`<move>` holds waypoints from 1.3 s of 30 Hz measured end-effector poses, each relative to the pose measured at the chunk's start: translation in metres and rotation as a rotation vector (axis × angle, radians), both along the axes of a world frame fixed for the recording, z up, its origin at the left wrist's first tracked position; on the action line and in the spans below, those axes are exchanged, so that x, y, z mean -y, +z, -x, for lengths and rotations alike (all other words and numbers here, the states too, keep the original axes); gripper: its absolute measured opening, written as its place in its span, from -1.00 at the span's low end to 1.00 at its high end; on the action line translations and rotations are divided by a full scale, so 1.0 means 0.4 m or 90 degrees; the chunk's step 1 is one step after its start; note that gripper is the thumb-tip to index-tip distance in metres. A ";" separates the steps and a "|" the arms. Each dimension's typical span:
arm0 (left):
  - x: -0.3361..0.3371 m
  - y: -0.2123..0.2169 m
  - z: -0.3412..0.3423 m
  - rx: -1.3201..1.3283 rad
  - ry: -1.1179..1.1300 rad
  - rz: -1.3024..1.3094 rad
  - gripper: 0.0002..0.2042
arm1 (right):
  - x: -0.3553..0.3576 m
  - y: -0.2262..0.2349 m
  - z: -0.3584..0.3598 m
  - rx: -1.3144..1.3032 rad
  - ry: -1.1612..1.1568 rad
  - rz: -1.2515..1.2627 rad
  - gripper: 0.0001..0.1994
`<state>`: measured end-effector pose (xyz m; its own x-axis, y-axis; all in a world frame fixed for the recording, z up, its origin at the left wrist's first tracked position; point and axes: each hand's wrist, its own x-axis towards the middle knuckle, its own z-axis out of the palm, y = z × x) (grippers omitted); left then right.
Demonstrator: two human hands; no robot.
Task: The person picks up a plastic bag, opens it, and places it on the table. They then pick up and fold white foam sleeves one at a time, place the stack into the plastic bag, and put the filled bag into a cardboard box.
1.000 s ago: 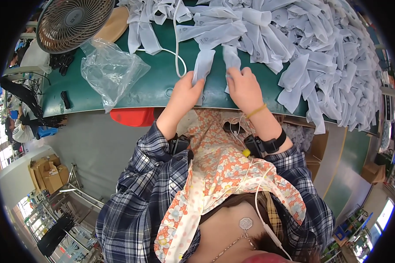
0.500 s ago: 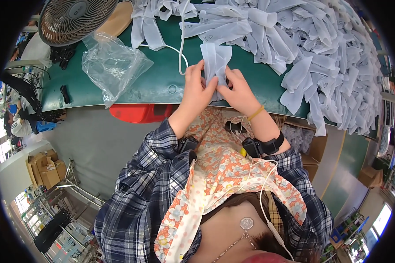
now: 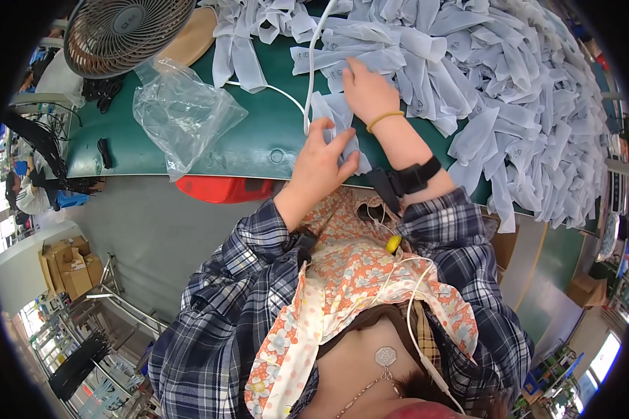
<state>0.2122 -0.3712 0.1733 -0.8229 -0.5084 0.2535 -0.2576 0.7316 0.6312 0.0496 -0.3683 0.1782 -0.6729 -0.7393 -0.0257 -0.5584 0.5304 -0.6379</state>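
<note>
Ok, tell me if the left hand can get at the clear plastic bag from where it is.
Probably yes. The left hand holds a pale fabric strip, but only bare green table lies between it and the clear plastic bag to its left.

Left hand [image 3: 323, 162] grips a pale fabric strip [image 3: 339, 122] — right hand [image 3: 365, 89] touches the pile [image 3: 510, 105].

Green worktable [image 3: 258, 143]; grey floor [image 3: 154, 230]; cardboard boxes [image 3: 66, 269] stacked left.

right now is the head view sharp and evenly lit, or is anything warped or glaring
Head view: hands sharp, left hand on a pale fabric strip, right hand on the strip pile; fisheye bends the green table edge; glare on the clear plastic bag; black rim vignette.
</note>
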 end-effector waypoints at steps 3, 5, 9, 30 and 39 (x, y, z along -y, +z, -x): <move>0.002 -0.004 -0.003 -0.010 0.001 0.007 -0.64 | -0.003 -0.003 0.002 -0.145 -0.025 -0.120 -0.71; 0.003 -0.005 -0.007 -0.013 0.002 0.010 -0.64 | -0.045 -0.015 0.013 -0.178 -0.022 -0.164 -0.65; 0.000 -0.010 -0.001 -0.020 0.008 0.014 -0.63 | -0.183 -0.023 -0.005 -0.116 -0.013 0.060 -0.63; 0.011 0.023 0.012 0.060 -0.044 0.077 -0.56 | 0.137 0.007 0.034 0.008 0.106 -0.102 -0.65; 0.011 0.015 0.007 0.048 -0.032 0.087 -0.58 | -0.024 0.032 0.066 -0.026 0.087 0.238 -0.61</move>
<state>0.2092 -0.3755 0.1793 -0.8655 -0.4313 0.2547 -0.2612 0.8226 0.5051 0.0231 -0.3588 0.1911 -0.5628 -0.7755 0.2863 -0.6365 0.1855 -0.7486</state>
